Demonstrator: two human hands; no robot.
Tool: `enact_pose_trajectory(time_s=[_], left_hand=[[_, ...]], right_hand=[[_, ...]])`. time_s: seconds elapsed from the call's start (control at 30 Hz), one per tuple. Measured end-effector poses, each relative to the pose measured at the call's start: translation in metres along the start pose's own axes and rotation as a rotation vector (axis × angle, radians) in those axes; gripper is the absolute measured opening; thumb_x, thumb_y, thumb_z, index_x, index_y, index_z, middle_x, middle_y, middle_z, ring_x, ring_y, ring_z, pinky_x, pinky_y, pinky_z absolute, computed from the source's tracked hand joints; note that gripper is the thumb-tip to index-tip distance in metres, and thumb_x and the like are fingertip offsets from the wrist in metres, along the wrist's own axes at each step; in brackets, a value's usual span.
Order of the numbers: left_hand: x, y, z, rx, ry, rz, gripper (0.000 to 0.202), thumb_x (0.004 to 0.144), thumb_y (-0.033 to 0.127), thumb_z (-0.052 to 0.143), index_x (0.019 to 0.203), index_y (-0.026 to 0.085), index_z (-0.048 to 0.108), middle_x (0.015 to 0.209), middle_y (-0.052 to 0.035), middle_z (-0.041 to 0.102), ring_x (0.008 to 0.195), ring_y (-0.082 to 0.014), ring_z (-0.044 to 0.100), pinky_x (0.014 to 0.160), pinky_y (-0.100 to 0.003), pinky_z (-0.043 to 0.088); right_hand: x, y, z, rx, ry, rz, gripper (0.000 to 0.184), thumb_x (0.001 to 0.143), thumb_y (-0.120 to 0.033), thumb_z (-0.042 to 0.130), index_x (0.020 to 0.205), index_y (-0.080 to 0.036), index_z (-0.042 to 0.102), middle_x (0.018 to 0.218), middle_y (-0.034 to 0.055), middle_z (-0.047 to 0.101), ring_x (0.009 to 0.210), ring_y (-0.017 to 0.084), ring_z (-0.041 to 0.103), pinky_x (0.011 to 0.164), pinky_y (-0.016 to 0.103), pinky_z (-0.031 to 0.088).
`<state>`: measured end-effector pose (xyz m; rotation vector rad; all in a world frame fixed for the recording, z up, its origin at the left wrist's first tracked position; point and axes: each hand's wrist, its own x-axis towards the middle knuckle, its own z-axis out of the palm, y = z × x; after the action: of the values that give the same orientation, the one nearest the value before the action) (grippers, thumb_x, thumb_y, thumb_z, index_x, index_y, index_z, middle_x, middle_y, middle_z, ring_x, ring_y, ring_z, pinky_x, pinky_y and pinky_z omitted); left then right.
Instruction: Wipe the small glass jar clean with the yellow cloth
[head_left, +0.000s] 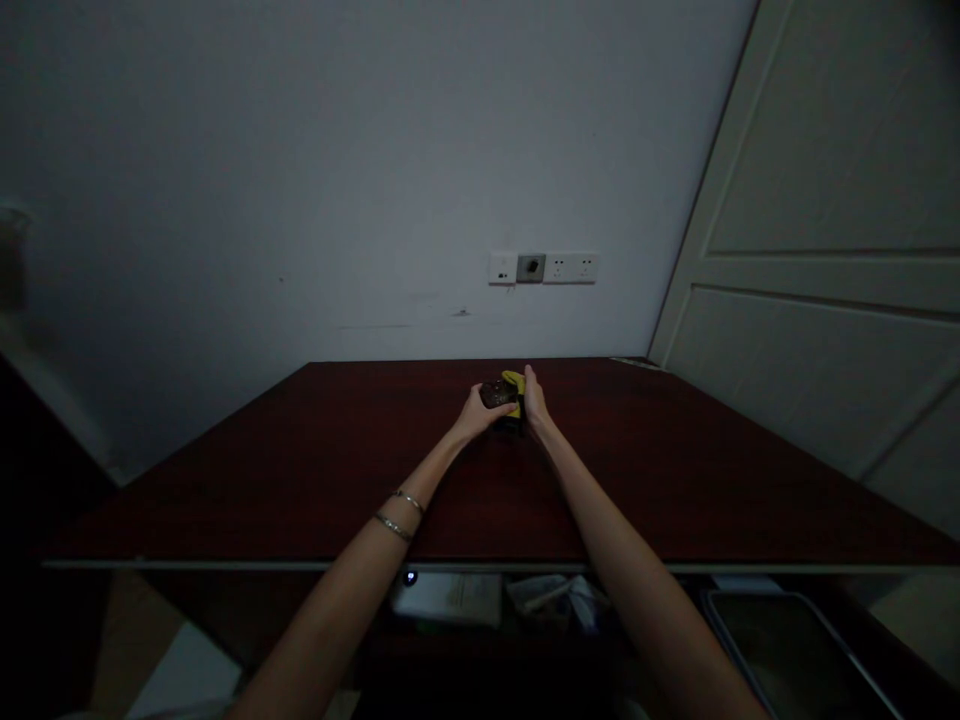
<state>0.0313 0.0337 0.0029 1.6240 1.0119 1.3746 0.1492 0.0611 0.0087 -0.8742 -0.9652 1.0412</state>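
Note:
Both my arms reach out over a dark red-brown table (300,470). My left hand (478,410), with two thin bracelets on its wrist, is closed on a small dark object (496,393). My right hand (535,402) is closed against a yellow piece (514,381) joined to or lying against that dark object. The two hands meet at the middle of the table, near its far edge. The light is dim and I cannot make out what the object is.
A white wall stands behind the table with a row of sockets (543,268). A pale panelled door (825,300) is on the right. Below the table's near edge lie papers (450,598), crumpled plastic (551,595) and a dark tray (787,650).

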Motion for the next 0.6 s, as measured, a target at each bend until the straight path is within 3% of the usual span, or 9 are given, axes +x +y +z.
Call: enact_pose_trajectory(time_s=[0.13,0.23,0.5,0.6], left_hand=[[-0.001,0.012,0.006,-0.093,-0.14,0.0,0.056,0.057,0.03,0.072,0.104,0.009,0.047,0.106,-0.0138,0.056,0.098,-0.0225,0.053,0.088,-0.038,0.04],[-0.004,0.018,0.006,-0.175,-0.24,0.004,0.049,0.058,0.026,0.071,0.101,0.01,0.052,0.105,-0.0115,0.059,0.098,-0.0218,0.054,0.09,-0.038,0.039],[-0.008,0.017,-0.002,-0.197,-0.201,0.023,0.053,0.051,0.023,0.075,0.099,0.01,0.057,0.102,-0.0089,0.062,0.094,-0.0203,0.057,0.09,-0.038,0.04],[-0.007,0.013,-0.008,-0.141,-0.218,0.035,0.052,0.051,0.026,0.076,0.098,0.011,0.058,0.1,-0.0087,0.063,0.09,-0.0193,0.058,0.087,-0.037,0.042]], right_hand=[[0.004,-0.007,-0.012,0.014,0.083,0.063,0.047,0.079,-0.049,0.033,0.076,-0.016,0.066,0.072,0.0046,0.069,0.071,0.017,0.063,0.069,0.027,0.047],[0.006,-0.012,-0.021,0.044,0.068,0.127,0.048,0.08,-0.049,0.031,0.079,-0.016,0.066,0.065,0.0046,0.068,0.066,0.018,0.063,0.066,0.029,0.049],[0.002,-0.015,-0.02,0.073,-0.041,0.215,0.051,0.08,-0.052,0.03,0.081,-0.014,0.065,0.061,0.0056,0.067,0.06,0.018,0.061,0.061,0.03,0.05],[-0.004,-0.016,-0.013,0.059,-0.079,0.164,0.052,0.079,-0.053,0.031,0.079,-0.013,0.064,0.062,0.0069,0.067,0.058,0.018,0.061,0.06,0.03,0.049]])
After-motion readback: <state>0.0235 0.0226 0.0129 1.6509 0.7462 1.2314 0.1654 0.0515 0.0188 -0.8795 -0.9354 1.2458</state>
